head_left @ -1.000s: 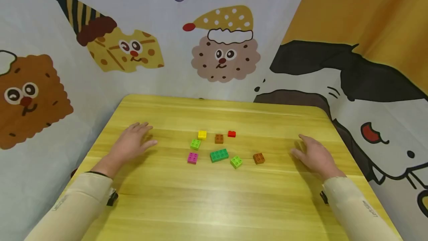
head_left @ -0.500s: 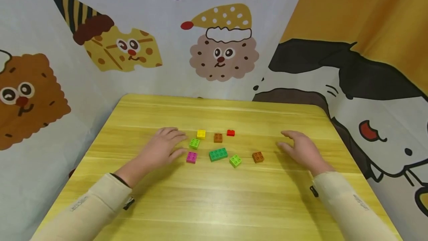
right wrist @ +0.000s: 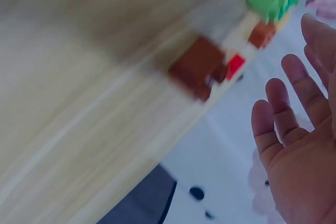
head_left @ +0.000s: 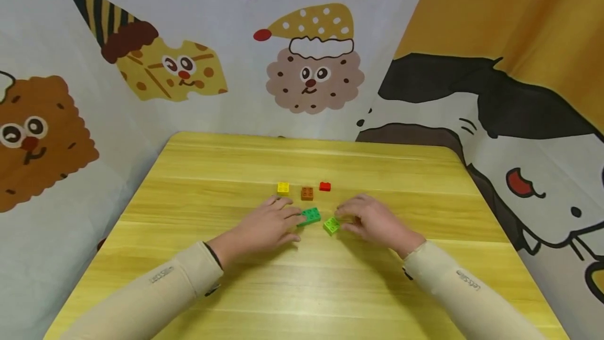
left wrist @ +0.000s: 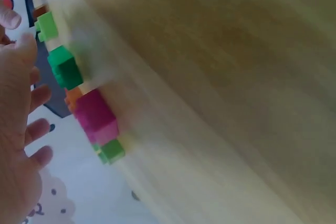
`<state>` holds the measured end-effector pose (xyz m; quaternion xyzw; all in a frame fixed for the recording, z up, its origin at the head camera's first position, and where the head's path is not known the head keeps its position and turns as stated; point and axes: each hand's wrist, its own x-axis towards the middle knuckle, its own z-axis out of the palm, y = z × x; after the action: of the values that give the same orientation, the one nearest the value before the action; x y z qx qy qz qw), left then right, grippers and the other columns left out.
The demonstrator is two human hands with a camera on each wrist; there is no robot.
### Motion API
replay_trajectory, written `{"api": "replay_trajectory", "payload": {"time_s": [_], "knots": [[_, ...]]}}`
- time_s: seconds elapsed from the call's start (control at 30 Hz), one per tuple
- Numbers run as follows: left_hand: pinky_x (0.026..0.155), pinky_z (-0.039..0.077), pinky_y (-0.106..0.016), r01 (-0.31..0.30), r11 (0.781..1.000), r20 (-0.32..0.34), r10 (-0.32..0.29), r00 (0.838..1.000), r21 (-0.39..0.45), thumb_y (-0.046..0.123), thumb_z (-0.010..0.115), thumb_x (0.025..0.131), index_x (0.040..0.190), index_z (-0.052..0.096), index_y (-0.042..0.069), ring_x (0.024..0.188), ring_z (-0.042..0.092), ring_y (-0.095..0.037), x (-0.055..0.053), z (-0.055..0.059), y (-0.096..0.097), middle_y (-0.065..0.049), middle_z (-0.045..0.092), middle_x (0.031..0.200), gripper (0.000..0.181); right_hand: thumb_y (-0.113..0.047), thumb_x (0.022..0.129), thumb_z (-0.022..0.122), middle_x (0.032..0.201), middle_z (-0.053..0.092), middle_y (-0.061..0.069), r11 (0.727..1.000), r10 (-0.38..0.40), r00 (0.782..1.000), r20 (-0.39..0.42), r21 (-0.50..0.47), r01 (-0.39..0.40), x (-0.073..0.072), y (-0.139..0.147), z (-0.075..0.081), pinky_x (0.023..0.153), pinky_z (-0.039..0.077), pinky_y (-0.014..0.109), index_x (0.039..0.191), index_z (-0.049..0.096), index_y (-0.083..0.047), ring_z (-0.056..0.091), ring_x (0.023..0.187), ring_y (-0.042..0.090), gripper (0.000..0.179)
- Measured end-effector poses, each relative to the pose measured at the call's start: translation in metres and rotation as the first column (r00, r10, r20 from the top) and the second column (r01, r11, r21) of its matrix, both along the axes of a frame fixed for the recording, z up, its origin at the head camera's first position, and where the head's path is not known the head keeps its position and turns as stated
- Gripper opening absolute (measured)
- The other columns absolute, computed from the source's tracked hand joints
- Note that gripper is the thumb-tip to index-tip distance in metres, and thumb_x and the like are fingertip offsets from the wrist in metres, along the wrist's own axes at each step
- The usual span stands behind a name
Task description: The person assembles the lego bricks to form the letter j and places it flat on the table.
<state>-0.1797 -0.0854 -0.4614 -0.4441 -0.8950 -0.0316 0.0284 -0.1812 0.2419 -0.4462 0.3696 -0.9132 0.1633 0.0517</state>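
My left hand (head_left: 271, 224) reaches over the left part of the bricks, its fingers spread and overlapping the green long brick (head_left: 310, 216) in the head view. The magenta brick (left wrist: 96, 116) and one light green brick (left wrist: 112, 151), hidden under that hand from above, show in the left wrist view. My right hand (head_left: 373, 222) has its fingertips close beside the other light green brick (head_left: 332, 225). The right wrist view shows its fingers loosely extended, with a brown brick (right wrist: 198, 67) on the table beyond them. Neither hand holds anything.
Behind the hands lie a yellow brick (head_left: 283, 188), another brown brick (head_left: 307, 193) and a red brick (head_left: 325, 186). All sit on the wooden table (head_left: 302, 287), whose far edge meets a printed cloth (head_left: 245, 67).
Both hands have moved inward from the table's sides to the bricks, the left going right and the right going left. The bricks stay where they were, some now covered by the hands.
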Motion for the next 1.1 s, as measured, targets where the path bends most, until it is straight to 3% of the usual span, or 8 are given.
{"api": "replay_trajectory", "payload": {"time_s": [0.23, 0.53, 0.77, 0.97, 1.1], "knots": [[0.117, 0.043, -0.053, -0.003, 0.998, -0.123, 0.011, 0.992, 0.068, 0.042, 0.072, 0.103, 0.129, 0.078, 0.024, 0.127, 0.061, -0.023, -0.013, -0.006, 0.021, 0.005, 0.075, 0.13, 0.032, -0.019, 0.086, 0.091, 0.125, 0.08, 0.004, 0.994, 0.11, 0.994, 0.007, 0.007, -0.11, -0.004, -0.017, -0.013, 0.102, 0.057, 0.048, 0.111, 0.084, -0.017, 0.071, 0.116, 0.024, 0.026], [0.107, 0.045, -0.047, -0.01, 0.996, -0.214, 0.029, 0.976, 0.087, 0.035, 0.081, 0.096, 0.114, 0.084, 0.03, 0.113, 0.064, -0.018, -0.029, -0.013, 0.026, 0.012, 0.081, 0.116, 0.019, -0.015, 0.084, 0.092, 0.12, 0.081, 0.0, 0.997, 0.075, 0.996, 0.048, 0.003, -0.075, -0.009, -0.02, -0.017, 0.099, 0.06, 0.043, 0.109, 0.083, -0.016, 0.073, 0.111, 0.02, 0.027], [0.108, 0.048, -0.048, -0.014, 0.998, -0.227, 0.026, 0.974, 0.055, 0.035, 0.077, 0.099, 0.114, 0.085, 0.033, 0.115, 0.065, -0.017, -0.036, -0.014, 0.025, 0.013, 0.081, 0.117, 0.017, -0.016, 0.089, 0.089, 0.109, 0.08, -0.008, 0.999, -0.053, 0.991, 0.123, 0.019, 0.051, -0.018, -0.024, -0.02, 0.091, 0.061, 0.038, 0.107, 0.081, -0.021, 0.071, 0.101, 0.013, 0.021], [0.111, 0.046, -0.048, -0.014, 0.998, -0.185, 0.023, 0.982, 0.054, 0.032, 0.076, 0.1, 0.115, 0.085, 0.033, 0.117, 0.066, -0.019, -0.04, -0.016, 0.025, 0.011, 0.081, 0.119, 0.017, -0.026, 0.093, 0.085, 0.123, 0.08, 0.002, 0.968, -0.242, 0.945, 0.219, -0.01, 0.25, -0.029, -0.034, -0.015, 0.102, 0.059, 0.047, 0.123, 0.078, -0.017, 0.073, 0.115, 0.024, 0.031], [0.113, 0.046, -0.049, -0.011, 0.998, -0.166, 0.02, 0.986, 0.058, 0.03, 0.076, 0.1, 0.116, 0.085, 0.032, 0.118, 0.066, -0.019, -0.041, -0.016, 0.026, 0.011, 0.081, 0.12, 0.018, -0.029, 0.096, 0.082, 0.131, 0.077, 0.004, 0.962, -0.246, 0.93, 0.274, -0.046, 0.268, -0.033, -0.041, -0.01, 0.104, 0.059, 0.049, 0.13, 0.076, -0.016, 0.073, 0.12, 0.027, 0.037]]}}
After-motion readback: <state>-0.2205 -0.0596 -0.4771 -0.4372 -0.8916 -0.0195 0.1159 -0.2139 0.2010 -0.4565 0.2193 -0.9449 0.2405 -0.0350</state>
